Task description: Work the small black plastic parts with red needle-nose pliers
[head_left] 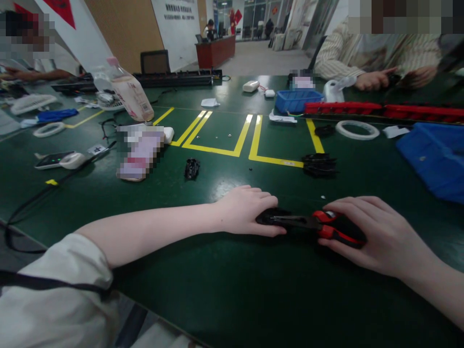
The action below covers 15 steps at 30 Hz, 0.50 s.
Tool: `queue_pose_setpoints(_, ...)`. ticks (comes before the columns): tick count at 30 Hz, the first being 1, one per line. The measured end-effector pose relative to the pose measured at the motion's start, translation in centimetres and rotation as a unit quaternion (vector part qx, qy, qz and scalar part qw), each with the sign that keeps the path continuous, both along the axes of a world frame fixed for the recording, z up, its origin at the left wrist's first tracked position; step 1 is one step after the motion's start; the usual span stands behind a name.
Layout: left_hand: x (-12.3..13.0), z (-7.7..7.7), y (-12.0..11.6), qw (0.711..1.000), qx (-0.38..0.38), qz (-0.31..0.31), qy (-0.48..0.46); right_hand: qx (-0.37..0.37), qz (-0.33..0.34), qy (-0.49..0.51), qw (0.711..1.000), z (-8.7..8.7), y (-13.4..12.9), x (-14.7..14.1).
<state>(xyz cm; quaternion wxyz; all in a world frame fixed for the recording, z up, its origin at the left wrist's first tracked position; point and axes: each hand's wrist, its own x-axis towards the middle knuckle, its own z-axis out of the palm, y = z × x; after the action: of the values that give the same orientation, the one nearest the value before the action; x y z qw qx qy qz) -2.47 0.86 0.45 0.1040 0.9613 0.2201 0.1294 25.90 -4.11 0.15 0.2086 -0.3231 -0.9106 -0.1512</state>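
Note:
My left hand (250,210) is closed around a small black part (270,216) low over the green table. In my right hand (373,234) are the red and black handles of a pair of pliers (326,224). The dark jaws point left and reach the black part beside my left fingers; exactly where they touch is hard to make out. Beyond my hands lie a black piece (192,168) on the left and a larger black cluster (319,165) on the right.
Yellow tape (213,149) marks the green table (203,309). At the right are a blue bin (435,157), a tape roll (357,130) and red strips (420,113). A bottle (132,94) and a phone (141,157) are at the left. People sit across the table.

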Motion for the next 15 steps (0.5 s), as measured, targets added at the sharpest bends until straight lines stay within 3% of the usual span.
queue_pose_setpoints(5, -0.02, 0.13, -0.14, 1.000, 0.003, 0.001, 0.016, -0.037, -0.017, 0.029, 0.999, -0.41, -0.17, 0.23)
queue_pose_setpoints(15, 0.04, 0.37, -0.12, 1.000, -0.004, 0.001, 0.016, -0.018, -0.020, -0.006, 1.000, 0.22, -0.48, -0.29)
